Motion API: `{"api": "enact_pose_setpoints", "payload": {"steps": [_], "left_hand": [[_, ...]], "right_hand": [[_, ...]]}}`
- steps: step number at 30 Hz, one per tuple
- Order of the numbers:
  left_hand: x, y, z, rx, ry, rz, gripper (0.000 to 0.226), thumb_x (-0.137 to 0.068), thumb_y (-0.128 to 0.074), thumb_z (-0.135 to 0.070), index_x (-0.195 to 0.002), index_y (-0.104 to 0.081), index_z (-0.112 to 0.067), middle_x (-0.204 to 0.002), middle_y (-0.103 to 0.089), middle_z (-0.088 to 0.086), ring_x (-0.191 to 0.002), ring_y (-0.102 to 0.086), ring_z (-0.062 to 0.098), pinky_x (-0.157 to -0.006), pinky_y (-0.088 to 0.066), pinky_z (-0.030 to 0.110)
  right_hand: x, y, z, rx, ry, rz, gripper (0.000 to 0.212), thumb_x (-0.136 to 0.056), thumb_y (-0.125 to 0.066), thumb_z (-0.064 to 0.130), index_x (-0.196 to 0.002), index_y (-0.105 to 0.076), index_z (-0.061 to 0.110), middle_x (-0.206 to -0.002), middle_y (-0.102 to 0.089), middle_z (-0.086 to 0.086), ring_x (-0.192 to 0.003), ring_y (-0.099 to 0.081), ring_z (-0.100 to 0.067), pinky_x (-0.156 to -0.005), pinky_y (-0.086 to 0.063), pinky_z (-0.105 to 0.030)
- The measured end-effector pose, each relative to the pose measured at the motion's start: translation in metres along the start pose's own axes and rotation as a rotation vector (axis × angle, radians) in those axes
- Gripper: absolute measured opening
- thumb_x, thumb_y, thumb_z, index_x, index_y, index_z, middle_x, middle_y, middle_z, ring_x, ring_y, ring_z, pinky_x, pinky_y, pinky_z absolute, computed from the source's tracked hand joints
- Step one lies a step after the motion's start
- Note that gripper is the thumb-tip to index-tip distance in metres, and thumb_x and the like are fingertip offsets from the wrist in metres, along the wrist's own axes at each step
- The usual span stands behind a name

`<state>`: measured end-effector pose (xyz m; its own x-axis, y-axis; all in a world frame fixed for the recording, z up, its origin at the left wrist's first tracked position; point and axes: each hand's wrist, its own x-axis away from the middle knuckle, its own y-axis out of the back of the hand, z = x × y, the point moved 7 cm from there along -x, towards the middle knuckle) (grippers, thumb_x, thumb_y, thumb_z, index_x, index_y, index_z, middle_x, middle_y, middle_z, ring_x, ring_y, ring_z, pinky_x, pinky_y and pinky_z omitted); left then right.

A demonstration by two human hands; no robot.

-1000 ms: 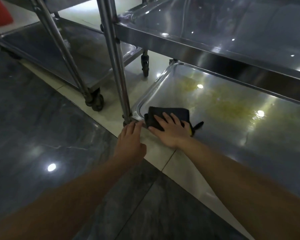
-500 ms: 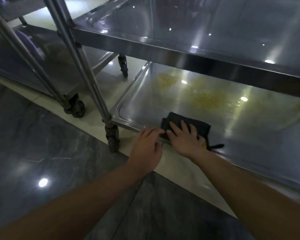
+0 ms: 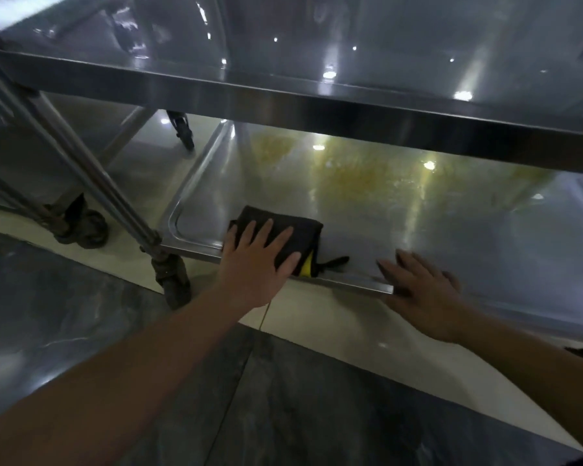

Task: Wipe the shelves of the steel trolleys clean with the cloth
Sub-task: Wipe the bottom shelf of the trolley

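A folded dark cloth (image 3: 302,228) with a yellow patch lies at the near left corner of the steel trolley's bottom shelf (image 3: 468,230). My left hand (image 3: 256,260) lies flat on the cloth, fingers spread and pressing down. About a hand's width to the right of the cloth, my right hand (image 3: 421,287) rests open on the shelf's front rim and holds nothing. Yellowish stains (image 3: 350,169) spread over the back half of this shelf. The upper shelf (image 3: 350,105) overhangs it and hides its far edge.
The trolley's corner post (image 3: 115,196) slants down to a caster (image 3: 172,280) just left of my left hand. Further left stands a second trolley with its own wheel (image 3: 85,227). Glossy dark and pale floor tiles (image 3: 317,398) lie below my arms.
The cloth has changed hands: my right hand left it and moved right onto the rim, while my left hand came off the rim and onto the cloth. The view has shifted right and closer.
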<state>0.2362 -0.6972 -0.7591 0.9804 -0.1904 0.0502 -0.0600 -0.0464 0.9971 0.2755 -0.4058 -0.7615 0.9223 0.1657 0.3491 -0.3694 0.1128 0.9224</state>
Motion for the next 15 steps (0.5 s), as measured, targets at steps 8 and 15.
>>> {"api": "enact_pose_setpoints", "payload": {"steps": [8, 15], "left_hand": [[-0.025, 0.005, 0.106, -0.014, -0.037, 0.035, 0.059, -0.093, -0.005, -0.058, -0.152, -0.008, -0.049, -0.166, -0.012, -0.004, -0.152, -0.004, 0.022, -0.123, 0.003, 0.042], [-0.006, 0.022, 0.093, 0.216, 0.406, -0.168, 0.061, -0.09, -0.028, -0.056, -0.148, -0.034, -0.038, -0.157, -0.032, 0.007, -0.14, -0.026, 0.038, -0.115, -0.016, 0.055]], "right_hand": [[-0.002, -0.009, -0.004, 0.038, 0.033, 0.245, 0.087, -0.086, -0.04, 0.074, -0.148, 0.016, 0.05, -0.16, 0.028, 0.005, -0.147, 0.024, -0.02, -0.117, -0.002, -0.055], [-0.001, -0.012, -0.001, 0.1, 0.023, 0.32, 0.089, -0.084, -0.031, 0.08, -0.145, 0.026, 0.048, -0.157, 0.034, 0.003, -0.146, 0.029, -0.023, -0.117, -0.002, -0.056]]}}
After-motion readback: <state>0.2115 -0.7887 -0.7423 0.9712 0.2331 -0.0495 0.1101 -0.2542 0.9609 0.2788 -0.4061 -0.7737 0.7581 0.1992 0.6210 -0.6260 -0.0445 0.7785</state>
